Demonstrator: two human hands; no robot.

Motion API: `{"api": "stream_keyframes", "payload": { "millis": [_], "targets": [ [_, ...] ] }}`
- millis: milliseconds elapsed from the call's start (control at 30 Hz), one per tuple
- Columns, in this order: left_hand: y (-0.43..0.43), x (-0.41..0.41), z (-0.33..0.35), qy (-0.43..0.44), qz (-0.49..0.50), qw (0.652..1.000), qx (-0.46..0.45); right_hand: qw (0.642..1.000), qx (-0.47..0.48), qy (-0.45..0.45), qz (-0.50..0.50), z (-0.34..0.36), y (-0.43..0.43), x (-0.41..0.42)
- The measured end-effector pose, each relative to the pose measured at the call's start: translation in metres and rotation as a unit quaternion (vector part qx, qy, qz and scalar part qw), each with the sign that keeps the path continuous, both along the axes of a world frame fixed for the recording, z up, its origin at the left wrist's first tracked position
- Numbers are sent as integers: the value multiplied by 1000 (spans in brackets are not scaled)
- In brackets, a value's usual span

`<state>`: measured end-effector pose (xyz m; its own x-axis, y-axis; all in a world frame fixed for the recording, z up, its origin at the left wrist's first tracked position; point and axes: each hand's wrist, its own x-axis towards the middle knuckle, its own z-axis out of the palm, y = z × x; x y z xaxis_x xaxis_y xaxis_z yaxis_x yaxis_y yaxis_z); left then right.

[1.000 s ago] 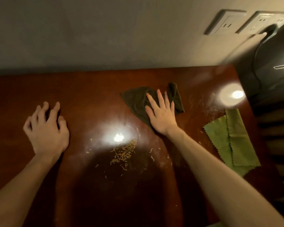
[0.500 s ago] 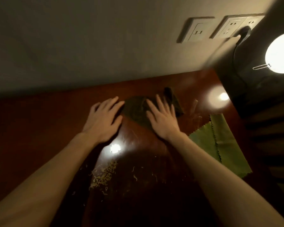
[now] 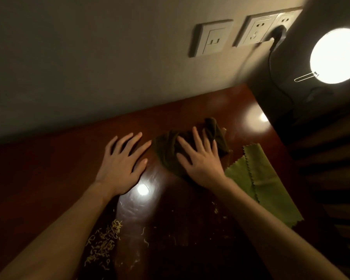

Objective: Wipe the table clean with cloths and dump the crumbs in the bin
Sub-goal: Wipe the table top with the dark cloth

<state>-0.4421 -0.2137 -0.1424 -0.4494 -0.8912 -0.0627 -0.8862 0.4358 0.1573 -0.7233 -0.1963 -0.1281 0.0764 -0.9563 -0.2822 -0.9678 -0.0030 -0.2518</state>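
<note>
A dark olive cloth (image 3: 168, 150) lies bunched on the reddish-brown table (image 3: 49, 178) near the wall. My right hand (image 3: 202, 160) presses flat on it with fingers spread. My left hand (image 3: 122, 166) lies flat on the bare wood just left of the cloth, its fingertips close to the cloth's edge. A light green cloth (image 3: 259, 178) with zigzag edges lies folded at the right, partly under my right forearm. Yellow crumbs (image 3: 103, 243) are heaped beside my left forearm, with a few more scattered crumbs (image 3: 216, 211) nearer the right arm.
The table meets a grey wall with power sockets (image 3: 210, 38). A bright round lamp (image 3: 335, 55) and a dark cable (image 3: 275, 63) stand at the far right corner. The table's right edge (image 3: 281, 142) drops off beside dark slats. No bin is in view.
My left hand has come from the far left of the table to lie right beside the dark cloth. My right hand has stayed on the cloth, which has bunched. The view has tilted up.
</note>
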Motion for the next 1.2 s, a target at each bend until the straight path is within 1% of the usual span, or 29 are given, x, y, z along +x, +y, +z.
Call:
{"api": "stream_keyframes", "payload": {
  "millis": [100, 200, 267, 333, 367, 433, 467, 533, 600, 667, 733, 833, 900, 967, 1000, 1100, 1133, 1200],
  "targets": [
    [1, 0, 0, 4, 2, 1000, -12, 999, 15, 3, -50, 2, -30, -10],
    [1, 0, -1, 12, -1, 1000, -19, 997, -10, 2, -75, -1, -2, 12],
    [0, 1, -2, 13, -4, 1000, -13, 998, -32, -1, -57, -1, 41, 39],
    [-1, 2, -3, 9, -5, 1000, -12, 1000, -23, -2, -10, -1, 78, 57],
    [-2, 3, -3, 11, -9, 1000, -11, 1000, -16, -6, 9, -1, 85, 57],
    [-2, 6, -3, 14, -11, 1000, -7, 999, -16, -9, 33, -1, 74, 46],
    [-2, 6, -3, 14, -9, 1000, -10, 1000, -16, -3, 25, -1, 60, 37],
    [-3, 3, -5, 14, -1, 1000, -18, 1000, -14, 8, -26, 0, 23, 15],
    [-4, 2, -6, 16, 3, 1000, -20, 996, -35, 59, -57, 0, -7, -2],
    [-4, 3, -7, 21, 4, 1000, -21, 992, -53, 100, -54, -3, -27, -12],
    [-4, 3, -7, 29, 6, 999, -19, 989, -59, 98, -91, -3, -43, -22],
    [-4, 2, -5, 25, 9, 1000, -17, 980, -26, 66, -184, 0, -50, -33],
    [-4, 1, -3, 22, 12, 1000, -9, 979, -24, 55, -197, -2, -35, -21],
    [-2, 0, 1, 27, 10, 1000, -7, 983, -52, 40, -172, -3, -6, 2],
    [-2, 1, 2, 30, 11, 999, -8, 988, -55, 27, -139, -3, 9, 11],
    [-3, 0, 1, 23, 10, 1000, -9, 1000, -15, 6, -20, 0, 29, 3],
    [-4, 0, 1, 20, 12, 1000, -4, 1000, -16, 8, -4, 1, 23, -7],
    [-2, 0, 0, 17, 7, 1000, 2, 999, -29, 10, -30, 0, 7, -20]
  ]
}}
